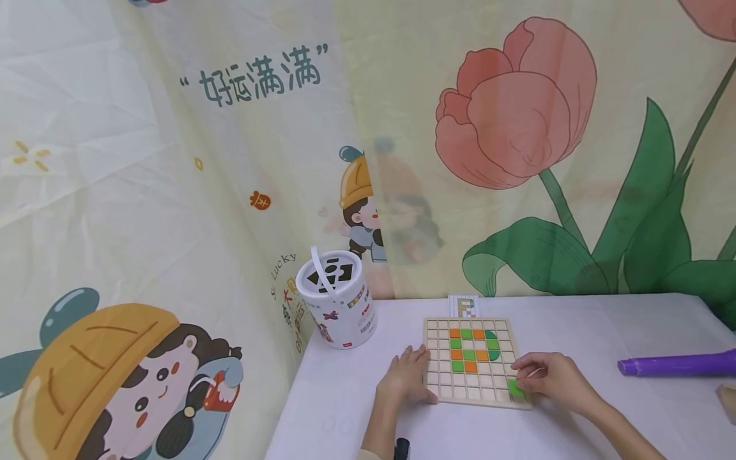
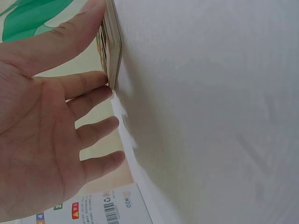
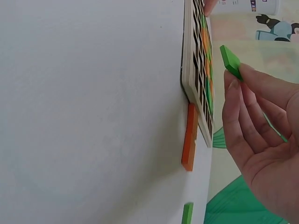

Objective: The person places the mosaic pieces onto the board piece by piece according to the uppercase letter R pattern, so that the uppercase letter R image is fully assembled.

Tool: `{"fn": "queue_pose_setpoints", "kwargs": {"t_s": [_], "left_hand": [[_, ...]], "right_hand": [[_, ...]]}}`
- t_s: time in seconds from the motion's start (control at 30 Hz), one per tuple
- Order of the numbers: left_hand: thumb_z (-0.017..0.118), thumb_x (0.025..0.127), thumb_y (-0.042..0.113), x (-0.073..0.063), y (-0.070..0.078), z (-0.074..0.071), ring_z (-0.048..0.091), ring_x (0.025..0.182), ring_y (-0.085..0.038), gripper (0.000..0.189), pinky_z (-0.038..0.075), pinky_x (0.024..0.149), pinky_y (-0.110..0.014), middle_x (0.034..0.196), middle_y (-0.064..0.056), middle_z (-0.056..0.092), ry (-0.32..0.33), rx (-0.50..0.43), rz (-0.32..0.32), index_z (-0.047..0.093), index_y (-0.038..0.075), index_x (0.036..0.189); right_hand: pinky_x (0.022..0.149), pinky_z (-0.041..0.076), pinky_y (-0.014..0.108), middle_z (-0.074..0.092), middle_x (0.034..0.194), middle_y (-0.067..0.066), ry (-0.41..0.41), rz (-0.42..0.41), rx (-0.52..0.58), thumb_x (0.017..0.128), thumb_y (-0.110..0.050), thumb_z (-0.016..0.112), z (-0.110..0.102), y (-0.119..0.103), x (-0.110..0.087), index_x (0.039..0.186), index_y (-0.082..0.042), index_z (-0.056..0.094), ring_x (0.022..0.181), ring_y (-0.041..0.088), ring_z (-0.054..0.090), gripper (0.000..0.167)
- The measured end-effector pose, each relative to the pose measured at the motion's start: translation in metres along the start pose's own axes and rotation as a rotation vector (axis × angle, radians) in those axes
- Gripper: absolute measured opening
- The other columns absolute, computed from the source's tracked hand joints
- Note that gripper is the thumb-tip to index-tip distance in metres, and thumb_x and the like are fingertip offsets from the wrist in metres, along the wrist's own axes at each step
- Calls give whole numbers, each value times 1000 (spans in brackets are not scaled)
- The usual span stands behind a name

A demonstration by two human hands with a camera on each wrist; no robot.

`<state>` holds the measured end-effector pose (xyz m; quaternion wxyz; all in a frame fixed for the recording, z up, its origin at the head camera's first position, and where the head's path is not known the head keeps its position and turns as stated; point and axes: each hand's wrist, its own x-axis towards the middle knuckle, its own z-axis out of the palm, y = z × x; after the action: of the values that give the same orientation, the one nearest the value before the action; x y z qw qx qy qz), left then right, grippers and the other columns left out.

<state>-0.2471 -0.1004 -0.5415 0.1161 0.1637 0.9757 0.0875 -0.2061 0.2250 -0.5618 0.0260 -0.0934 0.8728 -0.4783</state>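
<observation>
My right hand pinches a green square tile between thumb and fingertips. In the head view the tile overlaps the lower right corner of a wooden grid board. The board lies flat on the table, with orange, light green and dark green tiles set in its squares in a P-like pattern. At the board's left edge is my left hand, fingers extended and spread. Its thumb and fingertips rest against the board's side in the left wrist view.
Two orange pieces and a green piece lie beside the board. A patterned card sits behind it. On the left stands a white lidded bucket. A purple stick-like object lies right, a black-capped object in front.
</observation>
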Motion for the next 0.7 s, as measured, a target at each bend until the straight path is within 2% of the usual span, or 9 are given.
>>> {"fn": "queue_pose_setpoints", "kwargs": {"t_s": [0.17,0.3,0.5,0.7], "left_hand": [[94,75,40,-2,1,1,34,154,-28,97,32,124,-51,165,1,42,-4,-14,-4,48,13,157],[93,76,40,-2,1,0,33,155,-28,97,32,125,-51,166,1,42,-2,-13,-4,48,13,157],[94,74,42,-1,0,1,33,155,-29,99,33,124,-52,165,0,42,-6,-11,-7,48,14,157],[94,74,42,0,0,1,34,155,-28,98,33,124,-52,165,0,42,-6,-6,-4,48,14,157]], "right_hand": [[59,56,25,70,85,0,23,59,12,81,-14,90,10,-5,12,105,-7,77,76,15,68,29],[59,55,25,70,85,0,30,52,13,83,-12,88,17,-7,20,105,-7,77,77,17,67,25],[66,57,23,70,84,-2,32,27,-6,84,-10,86,27,-7,30,101,-8,77,78,16,66,19],[65,55,23,69,82,-3,45,23,-35,82,-9,88,36,-8,35,99,-9,77,78,16,63,20]]}}
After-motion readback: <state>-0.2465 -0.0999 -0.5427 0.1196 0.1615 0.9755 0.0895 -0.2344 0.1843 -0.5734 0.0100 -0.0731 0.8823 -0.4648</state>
